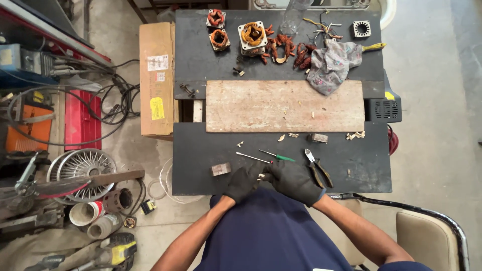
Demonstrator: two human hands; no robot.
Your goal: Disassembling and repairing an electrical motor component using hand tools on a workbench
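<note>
Small pale piece pinched between two gloved hands, left, right; two screwdrivers beside.

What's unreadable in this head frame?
- Small pale piece between left hand and right hand: too small, mostly hidden by gloved fingers.
- Dark box at the table's right edge: half under the tabletop.
- Clear item at the far edge: cut by the frame top.

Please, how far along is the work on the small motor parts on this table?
Apparently done: copper windings lie pulled out by a rag. In hand: left hand and right hand, both gloved, hold a small pale piece. Apparently left: stators still wound; a small metal block untouched.
</note>
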